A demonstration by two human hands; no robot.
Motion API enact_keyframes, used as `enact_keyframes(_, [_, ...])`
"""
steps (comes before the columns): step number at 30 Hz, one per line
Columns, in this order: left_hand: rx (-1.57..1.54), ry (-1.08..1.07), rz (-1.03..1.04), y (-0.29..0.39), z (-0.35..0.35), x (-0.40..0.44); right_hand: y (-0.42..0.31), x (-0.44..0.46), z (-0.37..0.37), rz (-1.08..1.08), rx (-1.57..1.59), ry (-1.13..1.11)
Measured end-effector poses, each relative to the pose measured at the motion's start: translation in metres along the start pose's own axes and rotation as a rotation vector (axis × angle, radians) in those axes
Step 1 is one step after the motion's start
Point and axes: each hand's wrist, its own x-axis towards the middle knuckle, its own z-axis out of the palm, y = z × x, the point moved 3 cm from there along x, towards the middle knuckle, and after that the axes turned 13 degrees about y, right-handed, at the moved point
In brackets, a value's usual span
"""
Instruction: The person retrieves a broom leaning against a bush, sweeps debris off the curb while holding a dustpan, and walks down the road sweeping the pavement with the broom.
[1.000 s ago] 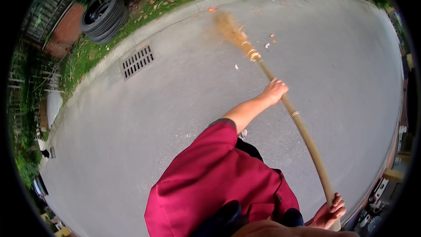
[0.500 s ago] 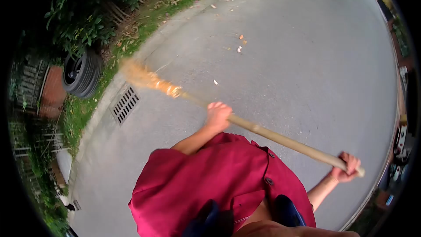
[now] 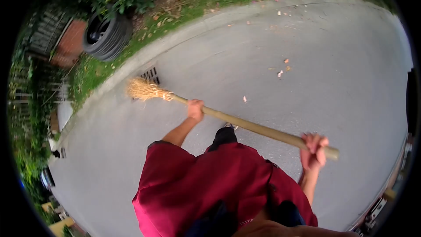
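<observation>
Grip's wrapped snug on the broom (image 3: 250,125) slanting across mid-frame: left hand (image 3: 195,110) near the bristles (image 3: 142,88), right hand (image 3: 315,147) by the far end. Looks mid-sweep to me; loose bits (image 3: 280,74) still lie on the road (image 3: 351,101), upper right of centre. Half a second ago the bristles sat above the drain (image 3: 152,75) in frame; now they cover its lower part.

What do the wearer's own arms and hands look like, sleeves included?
The left hand and right hand wear no gloves, and the left forearm and right forearm are bare. The crimson shirt has a short left sleeve with a dark edge at its opening.
</observation>
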Motion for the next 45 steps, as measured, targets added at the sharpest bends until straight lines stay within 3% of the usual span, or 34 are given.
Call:
enact_keyframes(1, [-0.034, 0.005, 0.080, 0.031, 0.027, 0.013, -0.030, -0.012, -0.015, -0.061, -0.030, 0.098])
enact_keyframes(2, [-0.201, 0.256, 0.086, 0.067, 0.059, 0.021, -0.064, -0.030, -0.025, -0.126, -0.051, 0.200])
enact_keyframes(3, [-0.184, -0.118, 0.036, 0.123, 0.068, 0.045, -0.100, -0.053, -0.034, -0.207, -0.095, 0.258])
enact_keyframes(4, [-0.407, -0.083, -0.100, 0.178, 0.095, 0.045, -0.133, -0.083, -0.046, -0.287, -0.103, 0.323])
enact_keyframes(5, [-0.357, -0.001, 0.314, 0.237, 0.093, 0.060, -0.161, -0.107, -0.035, -0.389, -0.118, 0.316])
enact_keyframes(7, [-0.519, -0.108, 0.416, 0.328, 0.109, 0.079, -0.197, -0.141, -0.003, -0.552, -0.260, 0.415])
enact_keyframes(10, [-0.651, -0.231, 0.597, 0.426, 0.166, 0.103, -0.219, -0.168, -0.015, -0.625, -0.210, 0.436])
enact_keyframes(12, [-0.643, -0.200, 0.672, 0.475, 0.202, 0.112, -0.218, -0.172, -0.030, -0.762, -0.366, 0.382])
enact_keyframes(13, [-0.643, -0.206, 0.695, 0.494, 0.208, 0.115, -0.223, -0.183, -0.046, -0.771, -0.348, 0.461])
enact_keyframes(16, [-0.570, -0.190, 0.784, 0.559, 0.208, 0.100, -0.273, -0.227, -0.119, -0.755, -0.499, 0.163])
enact_keyframes(18, [-0.466, -0.129, 0.852, 0.608, 0.200, 0.071, -0.330, -0.259, -0.164, -0.833, -0.439, 0.175])
enact_keyframes(22, [-0.389, -0.196, 0.900, 0.660, 0.145, -0.019, -0.445, -0.298, -0.235, -0.970, -0.300, 0.227])
enact_keyframes(25, [-0.477, -0.345, 0.869, 0.656, 0.116, -0.073, -0.552, -0.297, -0.365, -0.475, -0.248, -0.133])
enact_keyframes(27, [-0.455, -0.472, 0.818, 0.635, 0.111, -0.101, -0.562, -0.262, -0.380, -0.504, -0.124, 0.200])
enact_keyframes(28, [-0.307, -0.634, 0.683, 0.626, 0.106, -0.110, -0.550, -0.233, -0.376, -0.469, -0.093, 0.272])
enact_keyframes(29, [-0.208, -0.731, 0.616, 0.612, 0.116, -0.126, -0.534, -0.198, -0.368, -0.407, -0.078, 0.266])
enact_keyframes(30, [-0.131, -0.776, 0.537, 0.597, 0.121, -0.139, -0.522, -0.155, -0.359, -0.316, -0.006, 0.051])
enact_keyframes(32, [-0.080, -0.845, 0.417, 0.578, 0.135, -0.163, -0.503, -0.097, -0.343, -0.220, -0.058, 0.027])
enact_keyframes(35, [-0.194, -0.787, 0.310, 0.614, 0.145, -0.178, -0.532, -0.068, -0.358, -0.183, -0.063, 0.066])
enact_keyframes(37, [-0.344, -0.709, 0.430, 0.657, 0.198, -0.188, -0.575, -0.060, -0.393, -0.186, -0.040, 0.084])
enact_keyframes(39, [-0.380, -0.838, 0.449, 0.749, 0.225, -0.168, -0.647, -0.081, -0.431, -0.240, -0.092, 0.171])
enact_keyframes(41, [-0.516, -0.827, 0.717, 0.833, 0.264, -0.166, -0.750, -0.160, -0.496, -0.441, -0.297, 0.314])
enact_keyframes(43, [-0.613, -0.819, 0.874, 0.920, 0.272, -0.155, -0.790, -0.237, -0.462, -0.690, -0.300, 0.493])
enact_keyframes(45, [-0.740, -0.617, 1.041, 0.993, 0.302, -0.142, -0.786, -0.278, -0.427, -0.958, -0.361, 0.851])
